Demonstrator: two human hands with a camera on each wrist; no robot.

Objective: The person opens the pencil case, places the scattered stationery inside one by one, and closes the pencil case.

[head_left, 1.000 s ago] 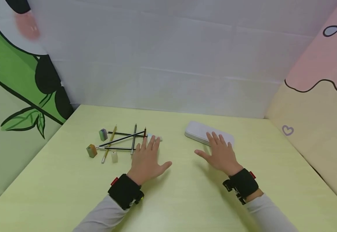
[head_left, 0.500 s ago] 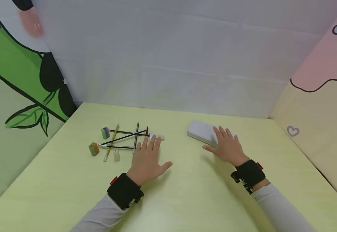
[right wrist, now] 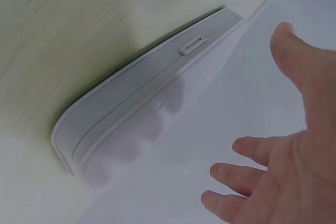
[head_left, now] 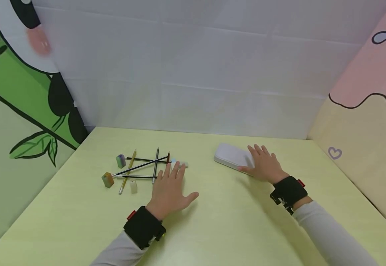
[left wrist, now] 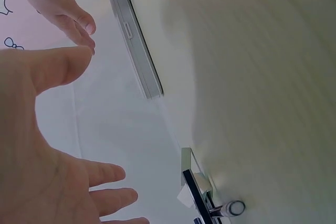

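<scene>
A white pencil case (head_left: 233, 155), its lid closed, lies on the table toward the back right. Over its right part hovers my right hand (head_left: 264, 164), fingers spread; the right wrist view shows a gap between this hand (right wrist: 283, 166) and the case (right wrist: 142, 98), with finger shadows on the lid. Several pencils (head_left: 141, 166) lie crossed at the left. My left hand (head_left: 169, 192) is held above the table in front of their right end, fingers straight, thumb out, holding nothing. Its fingers partly hide the pencils and a pale small block (head_left: 183, 164).
Beside the pencils stand an orange multicoloured block (head_left: 108, 180), a purple-green block (head_left: 121, 161) and a white block (head_left: 133, 186). The pale yellow table (head_left: 212, 229) meets a white back wall (head_left: 193, 74) and painted side panels.
My right hand has moved to the right and a little further back, from the front of the pencil case to over its right part. My left hand has hardly moved.
</scene>
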